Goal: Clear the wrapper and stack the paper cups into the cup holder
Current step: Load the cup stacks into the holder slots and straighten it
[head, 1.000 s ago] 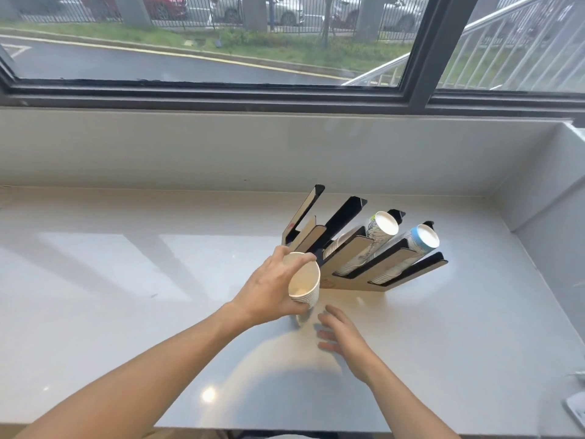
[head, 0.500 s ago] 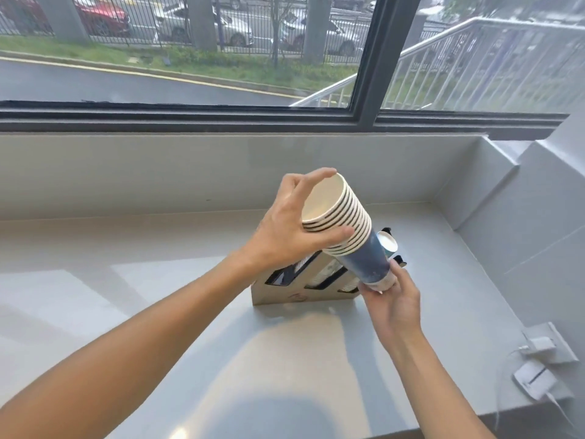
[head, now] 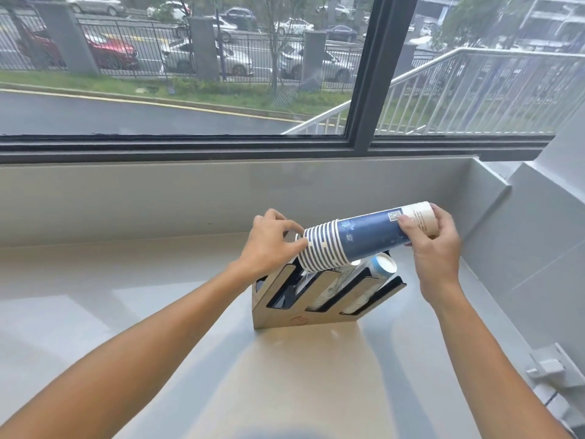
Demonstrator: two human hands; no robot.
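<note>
A stack of paper cups (head: 319, 248) lies nearly level in the air above the cup holder (head: 294, 318). Several striped rims show at its left end; a blue and white wrapper (head: 370, 232) sleeves the rest. My left hand (head: 272, 245) grips the rim end. My right hand (head: 435, 245) pinches the wrapper's white right end. The wooden and black holder stands on the counter just below, with slanted slots; two of its right slots hold cup stacks, one topped by a blue-rimmed cup (head: 384, 266).
The grey counter (head: 158, 312) runs up to a low wall under the window (head: 221, 74). A side wall closes the right. A white plug or charger with a cable (head: 547, 369) lies at the counter's right edge.
The cup stack has swung from steeply tilted to nearly level above the holder. My right hand moved from the stack's lower end up to the wrapper's right end. My view shifted left.
</note>
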